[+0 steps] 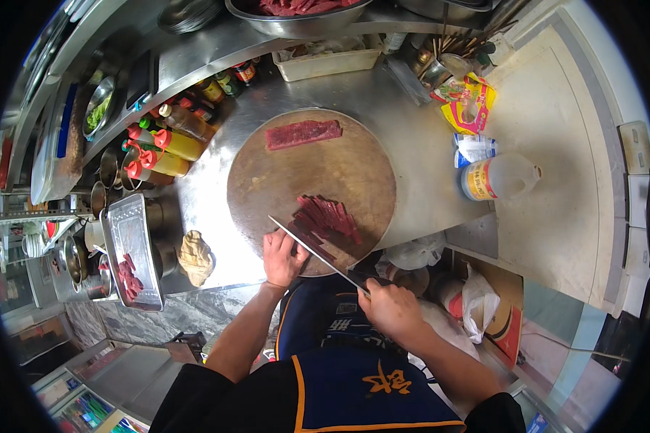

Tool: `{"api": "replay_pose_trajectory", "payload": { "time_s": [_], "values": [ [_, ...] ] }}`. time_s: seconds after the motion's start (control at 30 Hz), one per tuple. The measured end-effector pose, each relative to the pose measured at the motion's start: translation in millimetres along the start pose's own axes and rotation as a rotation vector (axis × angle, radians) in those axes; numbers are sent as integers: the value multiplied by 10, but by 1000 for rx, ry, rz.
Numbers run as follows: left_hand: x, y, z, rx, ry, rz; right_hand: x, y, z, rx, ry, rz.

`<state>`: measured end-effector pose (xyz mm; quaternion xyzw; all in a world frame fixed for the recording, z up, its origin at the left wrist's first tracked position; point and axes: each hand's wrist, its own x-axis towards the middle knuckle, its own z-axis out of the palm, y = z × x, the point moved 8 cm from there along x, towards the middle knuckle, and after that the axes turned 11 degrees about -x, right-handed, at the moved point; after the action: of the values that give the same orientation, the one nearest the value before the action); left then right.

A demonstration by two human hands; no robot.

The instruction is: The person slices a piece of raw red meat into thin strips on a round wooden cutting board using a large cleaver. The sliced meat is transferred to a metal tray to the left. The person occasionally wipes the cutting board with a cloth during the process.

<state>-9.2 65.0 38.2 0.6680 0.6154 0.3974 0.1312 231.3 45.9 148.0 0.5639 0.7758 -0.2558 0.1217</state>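
A round wooden chopping board (260, 162) lies on the steel counter. My right hand (392, 308) holds a long kitchen knife (319, 251), its blade slanting up to the left across the board's near part. Just left of the blade rests my left hand (283, 257), fingers curled at the board's near edge; whether meat lies under the fingers is hidden. Sliced strips of raw red meat (329, 216) are fanned out right of the blade. Near the board's far edge lies an uncut block of the same meat (303, 135).
At left are a folded cloth (195, 258), a metal tray (146, 254) with meat pieces and squeeze bottles (165, 164). A large plastic jug (501, 177) and seasoning packets (472, 108) lie at right. A steel bowl (300, 23) of meat stands on the shelf above.
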Motion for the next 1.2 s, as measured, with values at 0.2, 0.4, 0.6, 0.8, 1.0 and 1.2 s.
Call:
{"api": "replay_pose_trajectory", "payload": {
  "time_s": [0.2, 0.4, 0.6, 0.8, 1.0, 1.2],
  "values": [
    [-3, -9, 3, -26, -45, 8, -26, 28, 130, 63, -135, 46],
    [53, 31, 22, -43, -39, 22, 815, -386, 436, 130, 78, -58],
    [-54, -63, -16, -19, 66, -7, 290, 47, 519, 72, -203, 140],
    [-6, -35, -6, -24, 57, 22, 255, 36, 21, 115, -35, 85],
    [-5, -13, -20, -14, 27, -1, 37, -43, 24, 32, -76, 56],
    [13, 7, -18, -43, 7, 9, 159, -30, 236, 38, -151, 63]
  ]
}}
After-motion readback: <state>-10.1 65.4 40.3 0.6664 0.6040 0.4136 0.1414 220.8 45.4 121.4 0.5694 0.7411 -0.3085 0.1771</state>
